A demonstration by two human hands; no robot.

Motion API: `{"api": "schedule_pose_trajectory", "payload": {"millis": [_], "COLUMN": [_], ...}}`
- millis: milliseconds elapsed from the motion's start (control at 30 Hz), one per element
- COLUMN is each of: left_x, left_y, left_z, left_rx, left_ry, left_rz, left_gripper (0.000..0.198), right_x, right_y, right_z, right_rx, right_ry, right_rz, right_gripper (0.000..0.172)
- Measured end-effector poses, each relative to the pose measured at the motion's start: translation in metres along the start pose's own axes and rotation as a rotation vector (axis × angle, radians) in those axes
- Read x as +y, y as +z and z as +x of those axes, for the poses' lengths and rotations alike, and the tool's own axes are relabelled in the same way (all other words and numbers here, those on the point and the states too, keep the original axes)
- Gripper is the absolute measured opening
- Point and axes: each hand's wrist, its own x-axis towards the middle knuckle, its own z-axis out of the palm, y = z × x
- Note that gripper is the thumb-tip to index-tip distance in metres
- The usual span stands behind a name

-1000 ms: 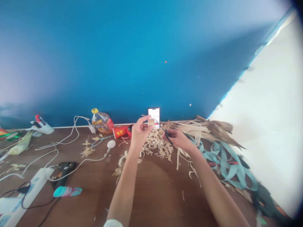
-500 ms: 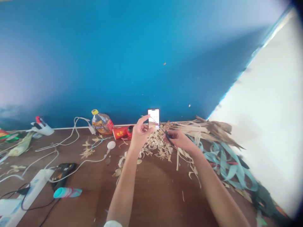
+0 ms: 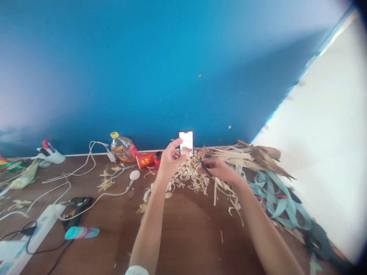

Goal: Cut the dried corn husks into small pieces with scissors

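My left hand (image 3: 169, 160) pinches a small tan piece of dried husk (image 3: 185, 150) between thumb and fingers, held up over the pile. My right hand (image 3: 219, 168) is closed round dark scissors (image 3: 201, 162), whose blades point up and left at that piece. Below both hands lies a heap of pale husk shavings (image 3: 192, 176) on the brown wooden table (image 3: 189, 233). A phone (image 3: 186, 139) with a lit screen stands against the blue wall just behind my hands.
Long dried husks (image 3: 246, 154) and teal ribbon strips (image 3: 272, 194) lie at the right. A red paper cup (image 3: 145, 159) and a plastic bottle (image 3: 123, 148) lie on their sides. White cables, a power strip (image 3: 34, 229), a black glue gun (image 3: 76, 206) and a teal tube (image 3: 82, 232) are at the left.
The scissors' blades have come in closer to the husk piece. Both hands stay at almost the same spot above the pile.
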Motion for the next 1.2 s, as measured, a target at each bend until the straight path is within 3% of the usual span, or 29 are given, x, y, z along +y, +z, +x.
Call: {"api": "schedule_pose_trajectory", "payload": {"millis": [233, 633, 1200], "left_x": [-0.009, -0.008, 0.002], "left_y": [-0.001, -0.002, -0.007], "left_z": [0.000, 0.001, -0.002], "left_rx": [0.020, 0.087, -0.025], "left_ry": [-0.048, -0.099, -0.079], "left_rz": [0.042, -0.039, 0.096], "left_gripper": [0.030, 0.030, 0.036], "right_x": [0.007, 0.010, 0.018], "right_y": [-0.003, -0.002, 0.001], "right_z": [0.003, 0.002, 0.005], "right_rx": [0.010, 0.071, 0.064], "right_ry": [-0.051, -0.016, -0.036], "right_rz": [-0.026, -0.060, -0.121], "right_gripper": [0.023, 0.028, 0.027]}}
